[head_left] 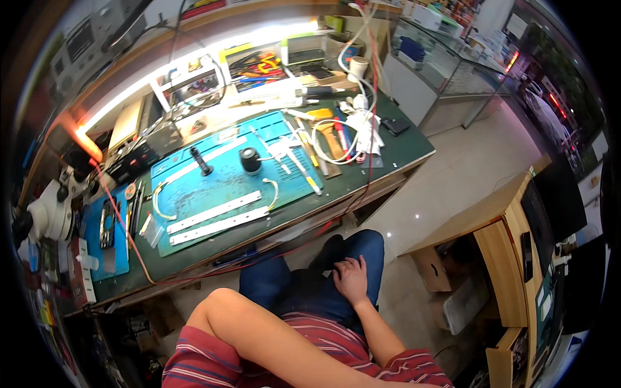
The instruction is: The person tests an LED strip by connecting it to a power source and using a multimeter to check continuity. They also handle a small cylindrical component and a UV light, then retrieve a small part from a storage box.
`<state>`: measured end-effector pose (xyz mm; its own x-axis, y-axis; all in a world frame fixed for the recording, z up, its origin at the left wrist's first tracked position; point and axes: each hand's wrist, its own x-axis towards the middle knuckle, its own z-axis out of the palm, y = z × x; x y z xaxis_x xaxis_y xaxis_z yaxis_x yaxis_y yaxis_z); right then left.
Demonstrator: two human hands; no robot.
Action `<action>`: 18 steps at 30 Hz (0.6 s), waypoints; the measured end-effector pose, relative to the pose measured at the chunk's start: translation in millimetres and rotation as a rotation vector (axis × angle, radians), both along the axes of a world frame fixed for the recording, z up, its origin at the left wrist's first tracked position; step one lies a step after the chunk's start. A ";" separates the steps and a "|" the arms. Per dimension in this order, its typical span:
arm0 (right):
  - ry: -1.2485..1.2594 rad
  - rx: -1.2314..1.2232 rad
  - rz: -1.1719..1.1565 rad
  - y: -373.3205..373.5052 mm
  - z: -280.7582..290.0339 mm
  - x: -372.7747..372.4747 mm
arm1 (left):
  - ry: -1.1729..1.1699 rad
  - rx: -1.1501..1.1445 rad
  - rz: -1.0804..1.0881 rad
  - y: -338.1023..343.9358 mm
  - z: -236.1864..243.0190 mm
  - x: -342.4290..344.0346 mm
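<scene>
My right hand [349,279] rests on my jeans over the right thigh, fingers loosely apart and holding nothing. My left arm is bent across my striped shirt toward the lower right; that hand is outside the picture. On the bench ahead, a blue mat [194,187] carries two white strips [217,225] with pale wires at their ends. A black upright handle-like tool [200,161] and a squat black cylinder [250,161] stand behind them, beside thin white rods [302,166].
A white microscope [48,210] stands left, near a smaller blue tray [107,258]. Tools and white cables [352,129] crowd the bench's right end. A wooden desk [511,265] with black screens is at my right. Glass display counters [453,64] stand beyond. Red cable [233,268] droops along the bench front.
</scene>
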<state>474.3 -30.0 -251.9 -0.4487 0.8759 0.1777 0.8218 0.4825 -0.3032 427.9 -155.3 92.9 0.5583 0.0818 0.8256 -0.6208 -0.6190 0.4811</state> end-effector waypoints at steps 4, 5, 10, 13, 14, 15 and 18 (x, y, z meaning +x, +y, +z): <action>0.043 -0.022 -0.023 0.9 -4.1 7.3 | 0.107 0.076 -0.088 5.1 -8.4 30.9; 0.047 -0.031 -0.024 3.7 -3.1 9.2 | 0.137 0.018 -0.100 2.0 -13.8 36.4; 0.063 -0.050 -0.019 8.2 0.6 11.1 | 0.252 -0.147 -0.205 20.4 -16.4 33.6; 0.270 -0.084 -0.027 16.0 14.9 11.2 | 0.375 -0.149 -0.220 34.7 -14.8 30.3; 0.507 -0.124 -0.142 23.0 33.1 9.4 | 0.362 -0.220 -0.268 39.7 -18.0 26.7; 0.745 -0.162 -0.259 31.7 54.2 8.0 | 0.349 -0.291 -0.317 45.3 -21.8 21.8; 0.856 0.168 -0.299 81.0 127.5 8.5 | 0.035 -0.410 -0.216 42.9 -51.8 23.6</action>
<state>482.8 51.0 -124.4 0.1354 0.8668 0.4798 0.4471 0.3788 -0.8103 451.6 -112.4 41.1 0.6254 0.2764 0.7297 -0.6937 -0.2313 0.6821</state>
